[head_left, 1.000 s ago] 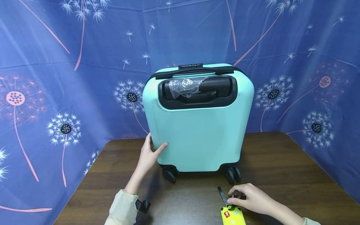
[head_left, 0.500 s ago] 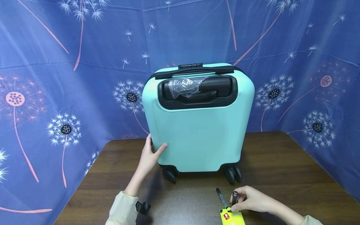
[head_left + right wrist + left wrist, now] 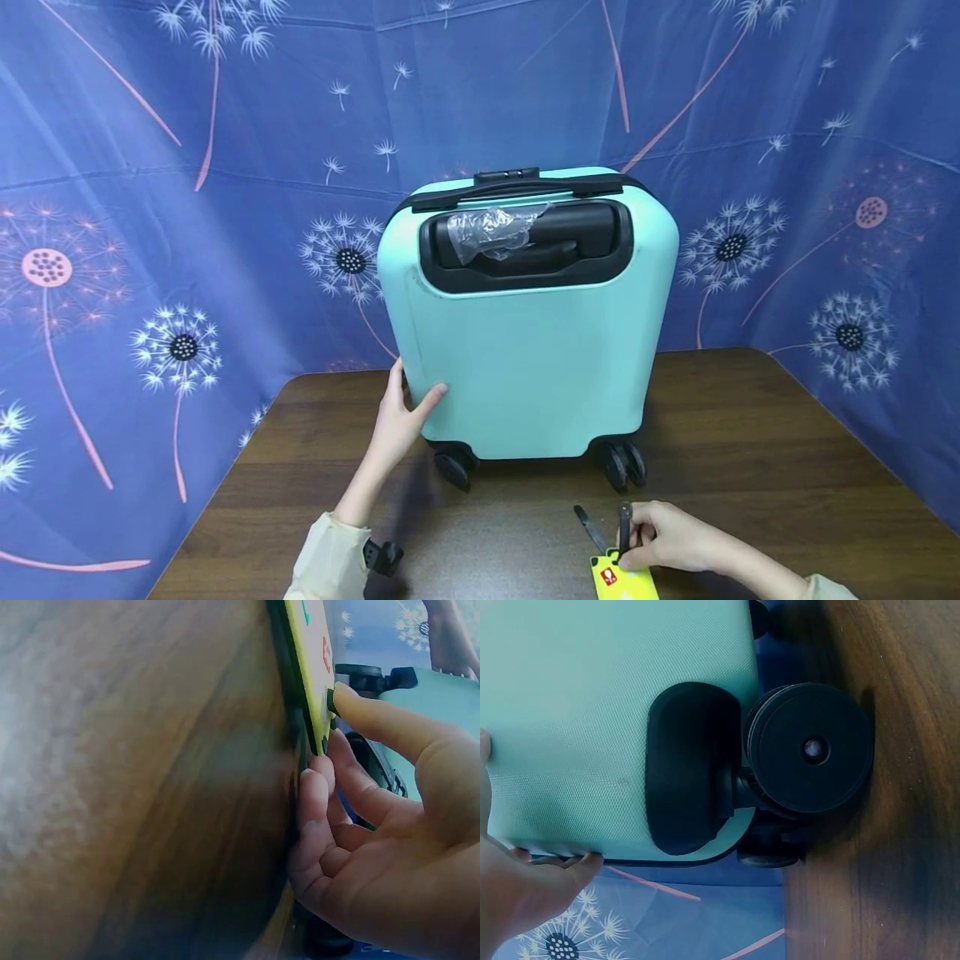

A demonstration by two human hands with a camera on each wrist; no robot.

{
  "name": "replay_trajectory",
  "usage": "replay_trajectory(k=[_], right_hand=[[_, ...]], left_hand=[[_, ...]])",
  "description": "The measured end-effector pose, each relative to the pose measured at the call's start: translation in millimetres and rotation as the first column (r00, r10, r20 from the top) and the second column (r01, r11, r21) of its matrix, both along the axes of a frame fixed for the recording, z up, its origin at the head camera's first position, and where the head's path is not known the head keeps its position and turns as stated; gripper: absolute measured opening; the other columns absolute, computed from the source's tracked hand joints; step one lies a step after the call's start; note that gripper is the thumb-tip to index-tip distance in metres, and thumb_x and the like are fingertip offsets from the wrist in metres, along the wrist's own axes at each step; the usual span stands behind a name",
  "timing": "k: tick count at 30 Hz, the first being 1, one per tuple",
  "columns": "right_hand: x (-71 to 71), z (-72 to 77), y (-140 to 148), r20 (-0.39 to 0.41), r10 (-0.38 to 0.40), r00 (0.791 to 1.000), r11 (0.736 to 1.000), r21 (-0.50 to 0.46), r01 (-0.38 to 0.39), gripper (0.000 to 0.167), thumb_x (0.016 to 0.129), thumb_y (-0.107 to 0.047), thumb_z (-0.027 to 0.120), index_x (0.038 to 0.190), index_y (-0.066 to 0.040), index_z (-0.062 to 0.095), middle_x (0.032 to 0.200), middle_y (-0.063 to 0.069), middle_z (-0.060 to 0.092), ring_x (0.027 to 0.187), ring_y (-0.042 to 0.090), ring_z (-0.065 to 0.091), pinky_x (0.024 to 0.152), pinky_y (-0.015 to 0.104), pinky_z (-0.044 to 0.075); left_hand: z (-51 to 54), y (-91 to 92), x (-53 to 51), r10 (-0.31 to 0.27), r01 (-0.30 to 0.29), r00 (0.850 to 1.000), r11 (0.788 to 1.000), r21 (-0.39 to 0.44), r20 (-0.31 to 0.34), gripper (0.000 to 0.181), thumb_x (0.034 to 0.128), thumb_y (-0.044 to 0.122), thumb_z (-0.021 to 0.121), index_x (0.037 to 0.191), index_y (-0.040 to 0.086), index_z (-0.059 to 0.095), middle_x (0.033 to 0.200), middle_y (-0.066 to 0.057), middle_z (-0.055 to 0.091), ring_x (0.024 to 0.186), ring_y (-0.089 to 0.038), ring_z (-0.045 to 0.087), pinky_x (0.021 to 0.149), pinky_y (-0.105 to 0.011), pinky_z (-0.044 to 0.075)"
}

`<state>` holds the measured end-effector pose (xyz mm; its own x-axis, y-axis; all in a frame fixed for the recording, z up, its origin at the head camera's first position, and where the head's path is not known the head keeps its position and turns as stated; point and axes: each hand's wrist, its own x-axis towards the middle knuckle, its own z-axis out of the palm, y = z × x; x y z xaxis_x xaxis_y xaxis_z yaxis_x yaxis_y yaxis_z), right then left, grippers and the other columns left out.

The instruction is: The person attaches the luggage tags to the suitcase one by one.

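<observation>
Blue dandelion-print cloth hangs behind a brown wooden desk, where a mint suitcase stands upright on black wheels. Its shell looks stiff, bulky and fairly slick, best steadied at an edge, as the left hand does, fingers wrapped round the side, thumb on the front. Before it, the right hand pinches a yellow tag, probably light and bendable, at the black strap end, fingertips nearly together.
</observation>
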<state>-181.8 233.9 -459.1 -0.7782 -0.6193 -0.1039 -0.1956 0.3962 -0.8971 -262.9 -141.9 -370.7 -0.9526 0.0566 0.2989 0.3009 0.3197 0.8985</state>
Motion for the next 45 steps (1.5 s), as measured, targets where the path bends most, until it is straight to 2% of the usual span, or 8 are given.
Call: replay_trajectory(k=[6, 11, 14, 18, 26, 39, 42, 45], right_hand=[[2.8, 4.1, 1, 0.092, -0.001, 0.996, 0.999, -0.052, 0.006, 0.016, 0.088, -0.011, 0.062, 0.092, 0.003, 0.058, 0.076, -0.001, 0.056, 0.063, 0.003, 0.048, 0.05, 0.018, 0.035], [2.5, 5.8, 0, 0.181, 0.048, 0.982, 0.992, -0.123, -0.026, 0.019, 0.092, -0.011, 0.057, 0.098, 0.007, 0.052, 0.081, 0.004, 0.064, 0.069, 0.007, 0.056, 0.056, 0.019, 0.042], [1.3, 7.1, 2, 0.194, 0.078, 0.978, 0.983, -0.176, -0.044, 0.021, 0.092, -0.009, 0.055, 0.1, 0.01, 0.051, 0.087, 0.008, 0.068, 0.074, 0.008, 0.06, 0.058, 0.02, 0.047], [0.5, 8.7, 2, 0.164, 0.056, 0.985, 0.98, -0.2, -0.022, 0.023, 0.092, -0.009, 0.056, 0.106, 0.009, 0.054, 0.095, 0.012, 0.069, 0.076, 0.011, 0.062, 0.057, 0.024, 0.051], [1.6, 19.5, 2, 0.129, -0.092, 0.987, 0.98, -0.166, 0.113, 0.034, 0.09, -0.011, 0.061, 0.117, 0.008, 0.056, 0.102, 0.019, 0.067, 0.081, 0.016, 0.064, 0.065, 0.028, 0.054], [5.3, 41.4, 14, -0.094, -0.09, 0.992, 0.99, -0.117, 0.079, 0.022, 0.092, -0.012, 0.059, 0.109, -0.001, 0.065, 0.093, 0.005, 0.069, 0.076, 0.008, 0.06, 0.066, 0.025, 0.052], [6.5, 46.2, 16, -0.135, -0.113, 0.984, 0.99, -0.097, 0.1, 0.02, 0.091, -0.013, 0.06, 0.107, -0.003, 0.067, 0.093, 0.002, 0.069, 0.075, 0.005, 0.058, 0.062, 0.024, 0.049], [8.0, 50.7, 18, -0.167, -0.151, 0.974, 0.988, -0.068, 0.141, 0.012, 0.09, -0.015, 0.061, 0.097, -0.006, 0.067, 0.092, -0.003, 0.07, 0.073, 0.004, 0.055, 0.057, 0.024, 0.046]], left_hand=[[-0.1, 1.1, -0.1, -0.016, 0.016, 1.0, 1.0, 0.0, -0.012, 0.081, 0.0877, 0.044, 0.063, 0.149, 0.03, 0.012, 0.147, -0.003, 0.03, 0.135, -0.025, 0.035, 0.103, -0.05, 0.039], [0.4, 0.7, 1.0, -0.019, 0.019, 1.0, 1.0, 0.008, -0.014, 0.081, 0.0876, 0.043, 0.063, 0.148, 0.032, 0.011, 0.148, -0.002, 0.028, 0.135, -0.025, 0.035, 0.103, -0.051, 0.039], [0.4, -0.1, 1.2, -0.016, 0.016, 1.0, 1.0, 0.011, -0.015, 0.081, 0.0874, 0.042, 0.064, 0.148, 0.032, 0.012, 0.147, -0.003, 0.029, 0.135, -0.025, 0.035, 0.102, -0.051, 0.039], [-0.5, -0.7, 0.8, -0.01, 0.01, 1.0, 1.0, 0.009, -0.011, 0.081, 0.0872, 0.043, 0.064, 0.148, 0.032, 0.012, 0.147, -0.003, 0.029, 0.135, -0.025, 0.035, 0.102, -0.051, 0.04], [0.2, -0.6, 1.4, -0.002, 0.002, 1.0, 1.0, 0.004, -0.004, 0.082, 0.0868, 0.044, 0.064, 0.149, 0.031, 0.012, 0.148, -0.004, 0.029, 0.136, -0.026, 0.034, 0.102, -0.051, 0.039], [-1.0, -0.3, 0.9, 0.014, -0.014, 1.0, 1.0, -0.003, -0.008, 0.082, 0.0867, 0.044, 0.064, 0.149, 0.028, 0.012, 0.148, -0.005, 0.03, 0.135, -0.028, 0.035, 0.101, -0.053, 0.039], [-1.8, 0.1, 0.4, 0.015, -0.015, 1.0, 1.0, -0.006, -0.011, 0.082, 0.0869, 0.044, 0.064, 0.149, 0.027, 0.012, 0.147, -0.006, 0.031, 0.134, -0.028, 0.035, 0.101, -0.052, 0.04], [-1.6, 0.4, 0.7, 0.009, -0.009, 1.0, 1.0, 0.001, -0.006, 0.082, 0.0868, 0.044, 0.064, 0.149, 0.028, 0.012, 0.146, -0.005, 0.032, 0.134, -0.027, 0.036, 0.101, -0.052, 0.04]])
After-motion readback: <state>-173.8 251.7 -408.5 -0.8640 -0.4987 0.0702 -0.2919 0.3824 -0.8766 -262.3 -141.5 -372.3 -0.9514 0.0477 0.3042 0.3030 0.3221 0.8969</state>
